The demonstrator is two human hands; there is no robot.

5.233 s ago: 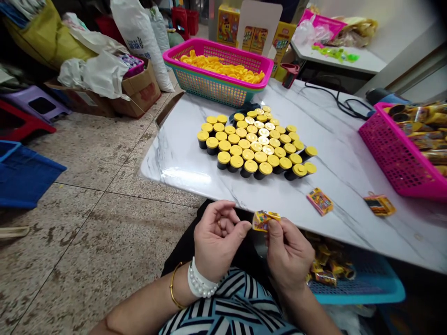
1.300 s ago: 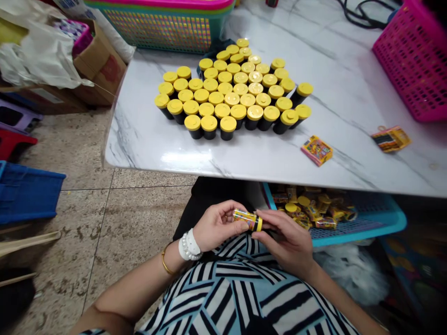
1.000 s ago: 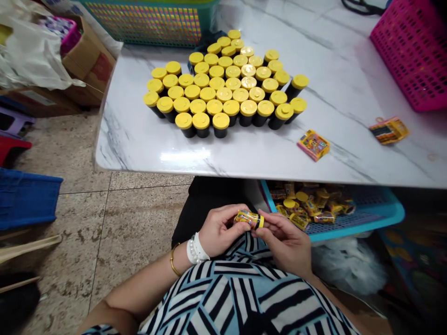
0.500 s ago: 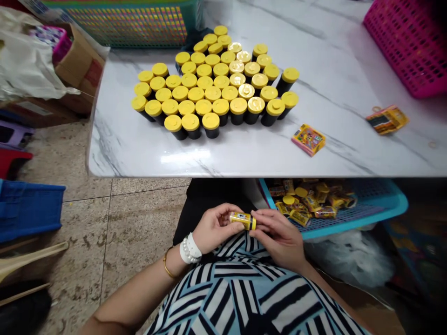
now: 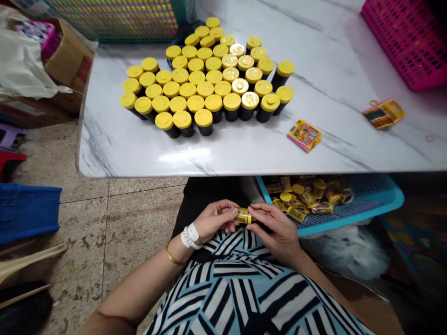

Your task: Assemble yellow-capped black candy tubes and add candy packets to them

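Note:
Over my lap I hold a small canister with a yellow printed wrap and a yellow lid, lying sideways between both hands. My left hand is closed on its wrapped end, thumb on top. The fingers of my right hand pinch the lidded end. Up on the table, several black canisters with yellow lids stand upright in a tight group. A small yellow and pink printed stack of labels lies to their right.
Beneath the table edge, a blue basket holds several wrapped canisters. On the marble-patterned table stand a pink basket and a green basket; another printed bundle lies at right. A blue stool is at left.
My left hand has shifted along the canister, its thumb now covering more of the wrap. The view has moved slightly, so the table things appear a little further left.

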